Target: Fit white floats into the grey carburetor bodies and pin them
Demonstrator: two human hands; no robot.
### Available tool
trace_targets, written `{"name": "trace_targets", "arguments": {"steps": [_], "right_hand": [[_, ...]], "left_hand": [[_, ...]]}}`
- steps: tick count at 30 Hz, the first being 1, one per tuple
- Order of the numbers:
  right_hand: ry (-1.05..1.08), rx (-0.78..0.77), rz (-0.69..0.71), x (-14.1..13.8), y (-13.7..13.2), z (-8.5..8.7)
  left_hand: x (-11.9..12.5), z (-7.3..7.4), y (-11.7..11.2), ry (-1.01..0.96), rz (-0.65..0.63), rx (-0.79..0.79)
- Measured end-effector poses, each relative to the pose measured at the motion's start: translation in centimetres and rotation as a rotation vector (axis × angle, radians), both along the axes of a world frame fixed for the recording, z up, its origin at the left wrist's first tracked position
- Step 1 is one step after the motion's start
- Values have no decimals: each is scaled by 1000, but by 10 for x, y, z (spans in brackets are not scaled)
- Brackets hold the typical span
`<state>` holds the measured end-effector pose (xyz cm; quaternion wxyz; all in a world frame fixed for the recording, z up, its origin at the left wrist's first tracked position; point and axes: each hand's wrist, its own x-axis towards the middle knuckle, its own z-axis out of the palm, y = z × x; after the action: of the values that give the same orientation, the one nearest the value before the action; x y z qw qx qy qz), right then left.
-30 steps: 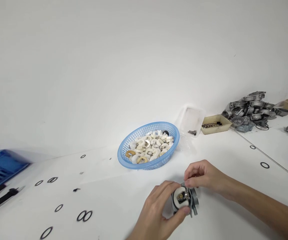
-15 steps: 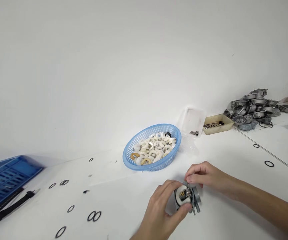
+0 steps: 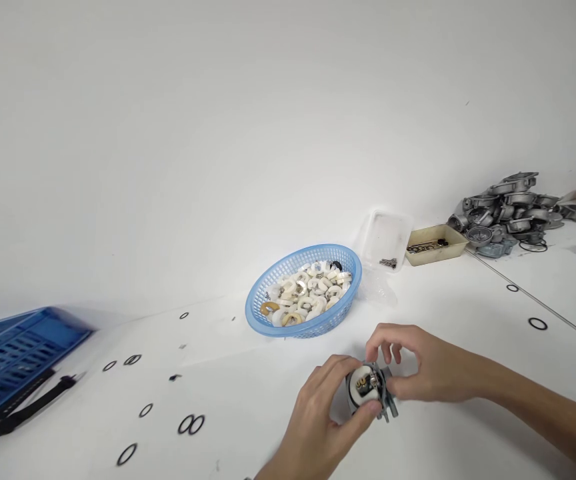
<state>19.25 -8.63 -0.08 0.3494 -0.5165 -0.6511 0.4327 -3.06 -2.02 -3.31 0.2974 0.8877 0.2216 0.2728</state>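
Note:
A grey metal carburetor is held just above or on the white table; I cannot tell which. Its open side faces me, showing a white float around brass jets. My left hand grips it from the left, fingers along the upper edge and thumb along the lower edge. Around its upper right side curves my right hand, with the index fingertip at the top and the thumb against the right side. The other right fingers are bent and partly hidden.
Behind my hands stands a blue basket of white floats. To its right are a clear tray with small pins, a beige tray and a pile of metal bowls. Black rings and a blue crate lie left.
My right hand has gone from a pinch at the carburetor's top edge to a wider spread, its thumb now lower on the right side. My left hand keeps its grip.

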Motion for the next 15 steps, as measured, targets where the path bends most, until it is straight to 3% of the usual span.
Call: {"name": "trace_targets", "arguments": {"steps": [6,15], "right_hand": [[-68,176,37,-10,-3,-5],[-41,177,14,-11,-2,-12]], "left_hand": [[0,1,0,20,-9,4],[0,-3,2,6,-20,-15]]}}
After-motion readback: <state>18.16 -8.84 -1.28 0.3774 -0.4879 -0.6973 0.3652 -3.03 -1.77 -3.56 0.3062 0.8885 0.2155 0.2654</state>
